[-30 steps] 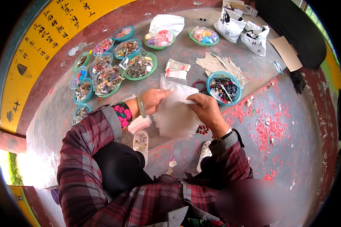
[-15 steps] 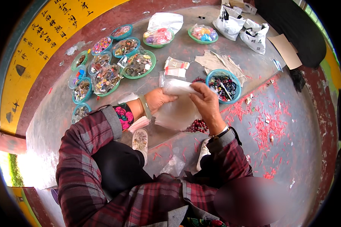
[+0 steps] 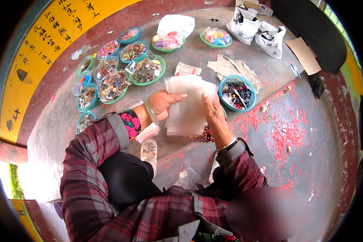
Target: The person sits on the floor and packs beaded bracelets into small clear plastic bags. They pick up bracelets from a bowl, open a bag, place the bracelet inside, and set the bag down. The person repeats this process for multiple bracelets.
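A stack of clear plastic bags (image 3: 188,105) lies flat between my two hands, in front of my knees. My left hand (image 3: 162,104) grips its left side, thumb stretched over the top face and fingers partly hidden. On the right edge, my right hand (image 3: 216,120) holds on with its thumb on top, the other fingers mostly behind. Dark red round beads (image 3: 202,136) show below the stack beside my right hand; whether they hang or rest on something I cannot tell. Pinkish thin packets (image 3: 148,132) sit below my left wrist.
Beyond my right hand stands a blue basket of dark cords (image 3: 238,94). Several baskets of trinkets (image 3: 113,84) crowd the left. A beige cloth (image 3: 234,68) and a small packet (image 3: 188,69) lie ahead. White bags (image 3: 244,25) stand far right; red scraps (image 3: 284,139) litter the floor.
The bag stack, folded up at its far edge before, now lies flat and straighter. My right hand has moved down along its right side, and my left thumb points across it.
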Demonstrator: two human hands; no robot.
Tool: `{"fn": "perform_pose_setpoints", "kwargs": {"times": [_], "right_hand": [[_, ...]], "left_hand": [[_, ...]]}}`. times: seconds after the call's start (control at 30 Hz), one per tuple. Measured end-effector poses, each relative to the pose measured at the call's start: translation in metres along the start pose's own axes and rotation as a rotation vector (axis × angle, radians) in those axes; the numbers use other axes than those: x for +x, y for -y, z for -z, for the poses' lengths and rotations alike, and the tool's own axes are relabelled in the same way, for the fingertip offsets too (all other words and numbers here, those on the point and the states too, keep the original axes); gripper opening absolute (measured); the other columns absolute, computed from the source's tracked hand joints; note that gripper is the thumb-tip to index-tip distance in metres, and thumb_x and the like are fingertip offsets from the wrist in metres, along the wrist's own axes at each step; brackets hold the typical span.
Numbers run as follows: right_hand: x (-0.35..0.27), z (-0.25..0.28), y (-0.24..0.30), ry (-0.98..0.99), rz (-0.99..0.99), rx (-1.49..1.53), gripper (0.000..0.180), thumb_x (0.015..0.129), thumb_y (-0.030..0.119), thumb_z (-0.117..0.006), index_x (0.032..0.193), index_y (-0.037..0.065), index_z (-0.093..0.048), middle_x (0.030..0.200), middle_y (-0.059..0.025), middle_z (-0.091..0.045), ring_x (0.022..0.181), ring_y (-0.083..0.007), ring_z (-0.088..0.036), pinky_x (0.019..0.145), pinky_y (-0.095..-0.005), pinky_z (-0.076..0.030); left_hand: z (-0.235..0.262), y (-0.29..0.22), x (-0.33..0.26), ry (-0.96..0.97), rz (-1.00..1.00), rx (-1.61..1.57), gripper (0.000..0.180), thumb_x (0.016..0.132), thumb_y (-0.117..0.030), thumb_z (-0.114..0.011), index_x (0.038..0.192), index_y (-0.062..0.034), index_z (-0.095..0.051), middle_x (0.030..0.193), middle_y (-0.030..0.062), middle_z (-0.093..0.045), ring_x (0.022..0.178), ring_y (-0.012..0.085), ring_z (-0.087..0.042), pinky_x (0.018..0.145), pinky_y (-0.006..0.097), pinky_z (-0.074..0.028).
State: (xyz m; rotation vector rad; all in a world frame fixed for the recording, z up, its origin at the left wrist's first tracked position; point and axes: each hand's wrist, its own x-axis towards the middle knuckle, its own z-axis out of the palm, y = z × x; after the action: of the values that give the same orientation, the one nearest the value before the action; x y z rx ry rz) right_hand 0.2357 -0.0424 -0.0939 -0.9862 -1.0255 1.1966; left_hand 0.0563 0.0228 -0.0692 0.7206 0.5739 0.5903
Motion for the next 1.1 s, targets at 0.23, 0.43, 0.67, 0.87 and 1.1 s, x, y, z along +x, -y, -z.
{"fn": "perform_pose_setpoints", "kwargs": {"times": [0.23, 0.43, 0.67, 0.87, 1.1], "right_hand": [[-0.002, 0.003, 0.010, 0.049, -0.074, 0.069, 0.062, 0.084, 0.032, -0.061, 0.132, 0.002, -0.035, 0.121, -0.0114, -0.049, 0.109, -0.0184, -0.048, 0.091, -0.0301, -0.039], [0.001, 0.012, 0.010, 0.201, -0.269, 0.189, 0.061, 0.078, 0.020, -0.068, 0.126, -0.004, -0.040, 0.115, -0.0102, -0.055, 0.102, -0.0182, -0.054, 0.089, -0.0299, -0.041], [0.002, 0.013, -0.003, 0.198, -0.402, 0.471, 0.045, 0.077, 0.012, -0.067, 0.117, -0.004, -0.051, 0.110, -0.0095, -0.059, 0.099, -0.0191, -0.057, 0.089, -0.0308, -0.043], [-0.002, -0.006, -0.022, 0.218, -0.401, 0.356, 0.031, 0.081, 0.006, -0.063, 0.110, -0.002, -0.056, 0.100, -0.0076, -0.063, 0.085, -0.0155, -0.061, 0.077, -0.0273, -0.048], [-0.004, -0.045, -0.049, 0.195, -0.368, 0.250, 0.022, 0.084, 0.008, -0.060, 0.104, -0.002, -0.058, 0.088, -0.0035, -0.063, 0.075, -0.0105, -0.058, 0.069, -0.0238, -0.047]], "left_hand": [[0.004, 0.003, 0.001, -0.039, -0.006, -0.019, 0.037, 0.087, -0.009, -0.056, 0.123, -0.0070, -0.048, 0.118, 0.0083, -0.055, 0.109, 0.0230, -0.053, 0.095, 0.042, -0.042], [0.005, -0.013, 0.000, 0.020, -0.036, -0.108, 0.037, 0.088, -0.011, -0.055, 0.124, -0.0067, -0.046, 0.119, 0.0089, -0.055, 0.108, 0.0226, -0.054, 0.095, 0.043, -0.042], [0.016, -0.018, -0.002, -0.011, -0.145, -0.089, 0.037, 0.089, -0.016, -0.054, 0.123, -0.0048, -0.046, 0.118, 0.0095, -0.055, 0.109, 0.0233, -0.054, 0.096, 0.041, -0.042], [0.033, -0.028, -0.011, -0.051, -0.175, -0.082, 0.036, 0.090, -0.014, -0.053, 0.123, -0.0036, -0.046, 0.117, 0.0101, -0.056, 0.108, 0.0226, -0.054, 0.096, 0.040, -0.042], [0.087, -0.033, -0.043, -0.201, -0.300, -0.031, 0.027, 0.086, -0.004, -0.054, 0.113, -0.0038, -0.055, 0.105, 0.0072, -0.061, 0.096, 0.0211, -0.060, 0.088, 0.037, -0.048]]}}
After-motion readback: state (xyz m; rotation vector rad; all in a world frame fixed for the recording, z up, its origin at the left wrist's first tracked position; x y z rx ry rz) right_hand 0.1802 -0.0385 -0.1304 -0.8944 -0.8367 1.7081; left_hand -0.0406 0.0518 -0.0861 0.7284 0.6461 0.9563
